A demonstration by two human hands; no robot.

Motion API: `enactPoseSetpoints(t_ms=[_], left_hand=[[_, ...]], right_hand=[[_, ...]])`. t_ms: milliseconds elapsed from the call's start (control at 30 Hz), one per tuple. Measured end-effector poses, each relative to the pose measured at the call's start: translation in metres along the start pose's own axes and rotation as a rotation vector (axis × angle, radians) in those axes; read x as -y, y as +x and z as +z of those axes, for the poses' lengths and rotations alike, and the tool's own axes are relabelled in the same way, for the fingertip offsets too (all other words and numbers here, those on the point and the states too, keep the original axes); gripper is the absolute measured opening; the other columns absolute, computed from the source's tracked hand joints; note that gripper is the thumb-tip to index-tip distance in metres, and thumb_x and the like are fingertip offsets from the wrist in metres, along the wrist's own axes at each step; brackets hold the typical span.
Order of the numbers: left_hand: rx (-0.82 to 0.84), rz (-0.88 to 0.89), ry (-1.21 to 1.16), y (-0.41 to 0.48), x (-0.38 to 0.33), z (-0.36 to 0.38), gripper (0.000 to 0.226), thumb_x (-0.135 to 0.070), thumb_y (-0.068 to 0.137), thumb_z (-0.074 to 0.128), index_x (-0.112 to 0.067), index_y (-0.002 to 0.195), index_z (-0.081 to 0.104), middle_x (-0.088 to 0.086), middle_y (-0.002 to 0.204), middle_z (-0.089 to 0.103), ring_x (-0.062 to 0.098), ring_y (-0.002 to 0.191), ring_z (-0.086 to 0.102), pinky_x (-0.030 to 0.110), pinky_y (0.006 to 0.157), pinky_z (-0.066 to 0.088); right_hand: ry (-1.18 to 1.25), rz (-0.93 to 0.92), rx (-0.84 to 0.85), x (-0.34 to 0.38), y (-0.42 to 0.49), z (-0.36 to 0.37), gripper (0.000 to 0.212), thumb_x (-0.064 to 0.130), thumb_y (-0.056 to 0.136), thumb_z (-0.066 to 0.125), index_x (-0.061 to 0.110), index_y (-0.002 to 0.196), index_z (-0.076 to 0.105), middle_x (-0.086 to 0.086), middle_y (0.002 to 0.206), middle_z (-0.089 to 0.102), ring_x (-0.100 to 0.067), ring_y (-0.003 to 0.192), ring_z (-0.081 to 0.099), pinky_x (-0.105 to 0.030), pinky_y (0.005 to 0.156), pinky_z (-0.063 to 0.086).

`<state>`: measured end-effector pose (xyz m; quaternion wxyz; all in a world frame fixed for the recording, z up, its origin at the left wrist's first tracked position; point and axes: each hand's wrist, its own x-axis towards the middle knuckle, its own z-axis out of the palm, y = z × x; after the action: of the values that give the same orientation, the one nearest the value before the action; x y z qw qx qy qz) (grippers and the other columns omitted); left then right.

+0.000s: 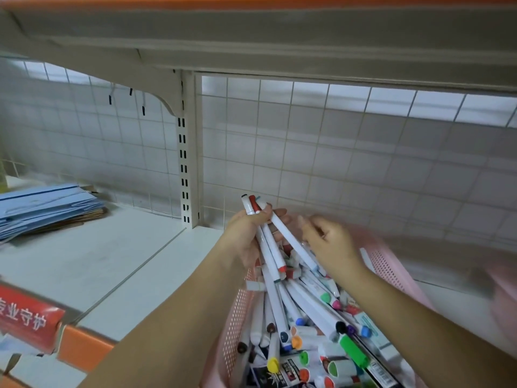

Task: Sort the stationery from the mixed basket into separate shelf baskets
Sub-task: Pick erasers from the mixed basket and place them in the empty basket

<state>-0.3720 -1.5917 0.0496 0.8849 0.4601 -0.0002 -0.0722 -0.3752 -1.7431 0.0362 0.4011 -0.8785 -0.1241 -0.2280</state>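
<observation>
A pink perforated basket stands on the shelf at the lower right, heaped with several white markers with coloured caps and some packaged items. My left hand grips a small bunch of white markers above the basket, their tips pointing up and away. My right hand is just to its right, motion-blurred, fingers curled toward the lower end of one marker in the bunch; whether it holds anything is unclear.
The white shelf board stretches left of the basket, with a stack of blue folders at the far left. A wire grid back panel and a slotted upright stand behind. An orange shelf edge with a red label runs along the front.
</observation>
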Motion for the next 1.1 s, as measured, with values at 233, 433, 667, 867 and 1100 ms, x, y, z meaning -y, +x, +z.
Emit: enactPoseSetpoints(t_ms=[233,433,667,867,1100], left_hand=[[-0.002,-0.002,0.011,-0.001,0.001,0.003,0.015,-0.006,0.093,0.052,0.0,0.106,0.05,0.013,0.078,0.065,0.02,0.061,0.07,0.034,0.056,0.059],[0.045,-0.019,0.015,0.001,0.001,0.002,0.016,-0.006,0.094,0.05,-0.001,0.109,0.048,0.011,0.071,0.067,0.02,0.061,0.07,0.038,0.059,0.059],[0.042,-0.016,0.04,0.001,0.002,0.002,0.027,-0.006,0.094,0.051,0.001,0.119,0.048,0.011,0.071,0.068,0.021,0.063,0.07,0.038,0.06,0.059],[-0.028,0.031,0.033,0.003,0.005,0.002,0.009,-0.006,0.092,0.053,-0.006,0.1,0.052,0.012,0.079,0.068,0.022,0.068,0.069,0.04,0.064,0.059],[-0.062,0.097,0.027,0.005,0.006,0.002,0.009,-0.006,0.091,0.055,-0.008,0.1,0.057,0.011,0.089,0.067,0.024,0.075,0.066,0.041,0.075,0.056]], right_hand=[[-0.576,0.183,0.22,-0.058,0.018,0.002,0.023,0.006,0.086,0.051,0.0,0.108,0.052,-0.021,0.108,0.059,-0.034,0.098,0.056,-0.032,0.075,0.042],[-0.627,0.17,0.332,-0.064,0.029,0.002,0.032,0.022,0.09,0.055,0.005,0.118,0.053,-0.014,0.117,0.058,-0.03,0.105,0.055,-0.031,0.082,0.045],[-0.695,0.108,0.369,-0.067,0.024,0.006,0.026,0.026,0.092,0.053,0.016,0.114,0.063,-0.008,0.118,0.061,-0.028,0.111,0.052,-0.032,0.089,0.043],[-0.444,0.03,0.173,-0.041,0.014,0.003,0.021,0.021,0.097,0.044,0.011,0.111,0.056,-0.005,0.089,0.061,-0.027,0.091,0.058,-0.033,0.077,0.042],[0.274,0.017,0.019,0.009,0.0,0.007,0.018,0.009,0.089,0.059,0.012,0.101,0.071,0.003,0.083,0.069,-0.018,0.078,0.065,-0.027,0.071,0.051]])
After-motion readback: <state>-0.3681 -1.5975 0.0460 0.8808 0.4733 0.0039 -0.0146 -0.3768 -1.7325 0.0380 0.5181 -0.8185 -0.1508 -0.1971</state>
